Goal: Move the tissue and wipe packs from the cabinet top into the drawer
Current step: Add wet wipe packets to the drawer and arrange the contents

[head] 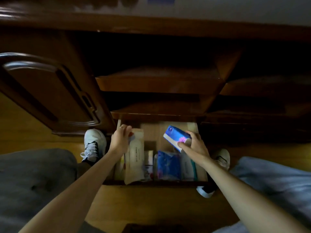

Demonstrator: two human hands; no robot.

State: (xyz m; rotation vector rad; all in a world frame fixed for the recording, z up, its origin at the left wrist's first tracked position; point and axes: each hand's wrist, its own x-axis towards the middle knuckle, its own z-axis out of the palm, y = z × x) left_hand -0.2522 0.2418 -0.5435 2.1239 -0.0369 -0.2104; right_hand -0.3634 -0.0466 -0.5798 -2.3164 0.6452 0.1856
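Both hands reach down into the open drawer [202, 175] at the foot of the dark wooden cabinet [50, 91]. The right hand [196, 145] grips a small blue tissue pack [176, 137] — thumb on its near end, fingers wrapped round the far side — and holds it tilted above the right half of the drawer, clear of the things below. Under that hand lies a bigger blue pack [169, 165], with a pale pack with a teal edge [189, 167] just beside it on the right.

The left hand [120, 140] is curled over the far end of a long beige pack [135, 158], which lies lengthwise in the left half of the drawer; the fingers press on its top edge, though whether they truly pinch it cannot be told. A small box [148, 159] sits between the beige pack and the bigger blue one.

A white shoe [94, 143] stands on the wooden floor [143, 207] left of the drawer, another shoe [222, 158] to its right — both just beside it.
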